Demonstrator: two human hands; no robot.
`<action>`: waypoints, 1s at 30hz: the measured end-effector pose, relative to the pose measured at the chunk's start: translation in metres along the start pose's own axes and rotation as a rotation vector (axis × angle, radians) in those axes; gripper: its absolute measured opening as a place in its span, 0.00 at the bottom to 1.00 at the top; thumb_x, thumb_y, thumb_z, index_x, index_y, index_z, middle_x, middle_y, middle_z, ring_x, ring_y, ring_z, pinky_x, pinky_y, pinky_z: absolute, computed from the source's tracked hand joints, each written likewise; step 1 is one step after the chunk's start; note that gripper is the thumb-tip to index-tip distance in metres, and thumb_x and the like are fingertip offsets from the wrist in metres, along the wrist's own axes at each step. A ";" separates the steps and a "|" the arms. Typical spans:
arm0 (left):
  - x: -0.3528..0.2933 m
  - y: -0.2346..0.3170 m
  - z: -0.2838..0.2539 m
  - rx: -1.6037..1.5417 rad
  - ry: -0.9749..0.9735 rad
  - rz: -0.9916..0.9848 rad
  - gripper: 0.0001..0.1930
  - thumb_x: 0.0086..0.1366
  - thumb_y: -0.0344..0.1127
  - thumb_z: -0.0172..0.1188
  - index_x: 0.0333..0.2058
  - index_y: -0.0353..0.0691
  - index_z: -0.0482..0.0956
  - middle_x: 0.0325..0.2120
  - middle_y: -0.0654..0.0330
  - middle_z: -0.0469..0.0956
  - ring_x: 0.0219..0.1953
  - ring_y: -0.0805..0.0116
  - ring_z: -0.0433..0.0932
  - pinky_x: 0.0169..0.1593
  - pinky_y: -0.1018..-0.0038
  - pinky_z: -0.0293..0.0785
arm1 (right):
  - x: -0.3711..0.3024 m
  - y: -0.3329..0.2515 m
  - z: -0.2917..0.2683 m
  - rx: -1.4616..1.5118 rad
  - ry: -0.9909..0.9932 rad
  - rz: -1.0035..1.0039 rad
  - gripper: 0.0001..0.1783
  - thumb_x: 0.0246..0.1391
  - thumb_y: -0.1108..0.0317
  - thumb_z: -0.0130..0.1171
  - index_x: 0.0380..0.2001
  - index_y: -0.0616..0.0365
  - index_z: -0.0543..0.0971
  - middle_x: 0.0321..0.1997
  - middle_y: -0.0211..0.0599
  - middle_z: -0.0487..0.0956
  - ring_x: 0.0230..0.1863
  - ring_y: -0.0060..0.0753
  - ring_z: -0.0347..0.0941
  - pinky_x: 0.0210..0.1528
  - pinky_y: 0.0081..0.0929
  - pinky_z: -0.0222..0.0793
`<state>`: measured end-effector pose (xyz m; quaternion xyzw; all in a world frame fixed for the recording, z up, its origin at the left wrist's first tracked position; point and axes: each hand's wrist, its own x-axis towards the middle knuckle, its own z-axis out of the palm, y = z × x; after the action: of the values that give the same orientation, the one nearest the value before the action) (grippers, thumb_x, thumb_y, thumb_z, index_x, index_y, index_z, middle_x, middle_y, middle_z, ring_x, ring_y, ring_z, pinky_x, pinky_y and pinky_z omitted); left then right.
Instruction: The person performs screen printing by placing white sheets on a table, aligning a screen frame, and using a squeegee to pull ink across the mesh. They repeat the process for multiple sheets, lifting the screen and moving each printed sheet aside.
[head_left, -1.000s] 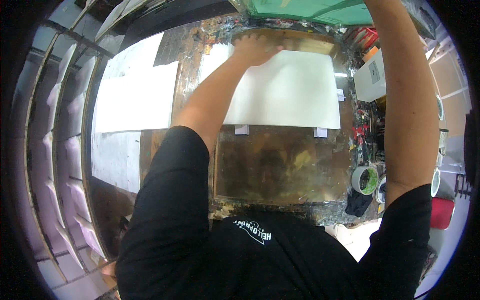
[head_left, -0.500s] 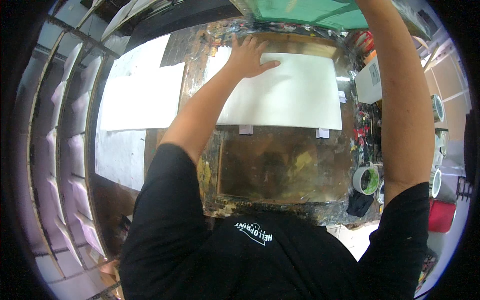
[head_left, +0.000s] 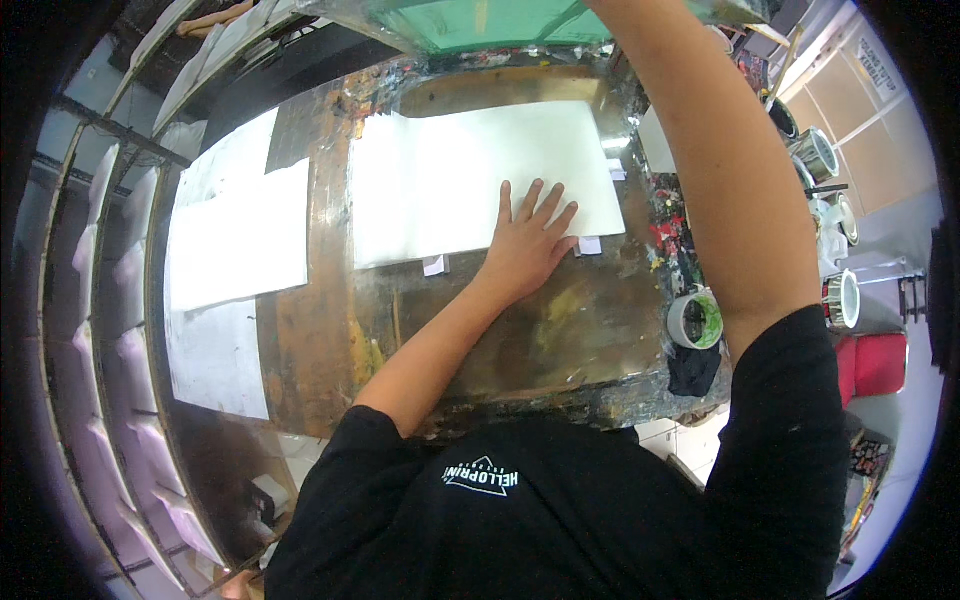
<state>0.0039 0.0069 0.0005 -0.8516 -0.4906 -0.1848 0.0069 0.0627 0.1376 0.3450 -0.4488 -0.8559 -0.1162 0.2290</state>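
Note:
My left hand lies flat with spread fingers on the near right part of a white paper sheet. This sheet rests on a brown, paint-stained table, against small folded paper tabs at its near and right edges. Beyond it, a green mesh printing screen is tilted up at the far side. My right forearm stretches up to the top edge beside that screen; the hand itself is out of the picture.
White paper sheets lie at the table's left, beside a metal rack holding sheets. At right are a white tub with green paint, a black cloth, several cans and a red chair.
My left hand has moved from the sheet's far left edge to its near right part. The whole view has shifted, while my right arm stays raised toward the green screen.

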 end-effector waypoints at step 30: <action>0.013 -0.009 -0.008 -0.014 -0.008 -0.008 0.35 0.78 0.61 0.46 0.75 0.50 0.63 0.78 0.50 0.55 0.79 0.43 0.50 0.76 0.33 0.40 | -0.002 -0.004 -0.006 0.119 -0.005 0.094 0.51 0.65 0.24 0.42 0.49 0.68 0.86 0.42 0.56 0.88 0.50 0.54 0.85 0.51 0.46 0.81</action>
<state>0.0001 0.0210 0.0110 -0.8504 -0.4925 -0.1848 -0.0017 0.0617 0.1315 0.3491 -0.4745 -0.8399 -0.0527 0.2583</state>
